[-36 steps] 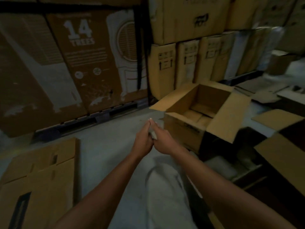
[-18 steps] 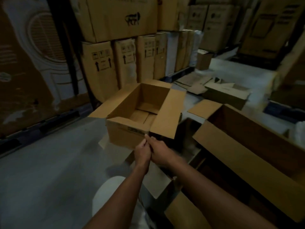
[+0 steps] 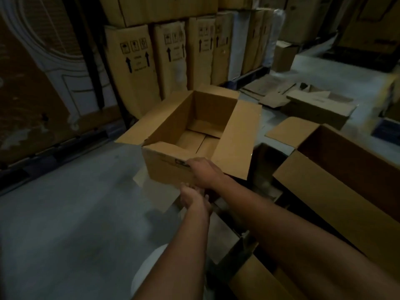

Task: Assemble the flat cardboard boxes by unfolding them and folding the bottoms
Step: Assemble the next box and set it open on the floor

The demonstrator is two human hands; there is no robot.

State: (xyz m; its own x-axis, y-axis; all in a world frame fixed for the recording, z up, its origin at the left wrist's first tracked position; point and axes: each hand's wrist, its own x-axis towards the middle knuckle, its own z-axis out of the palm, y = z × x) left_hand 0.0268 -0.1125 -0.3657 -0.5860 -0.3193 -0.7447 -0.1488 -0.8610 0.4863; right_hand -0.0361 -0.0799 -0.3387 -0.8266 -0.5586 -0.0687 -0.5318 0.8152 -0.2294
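On the warehouse floor (image 3: 65, 213), two open boxes: near box (image 3: 164, 167), larger box (image 3: 337, 191), right hand (image 3: 204, 172) gripping near box's front flap, left hand (image 3: 194, 199) just below, grip unclear.

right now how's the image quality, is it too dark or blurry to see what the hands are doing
Head view: dim overall, the lower right in deep shadow; right edge smeared by motion blur; wide-angle bending tilts the stacked cartons. The open cardboard box reads clearly, the right hand rests at its near wall; the left hand below is murky, grip unclear.
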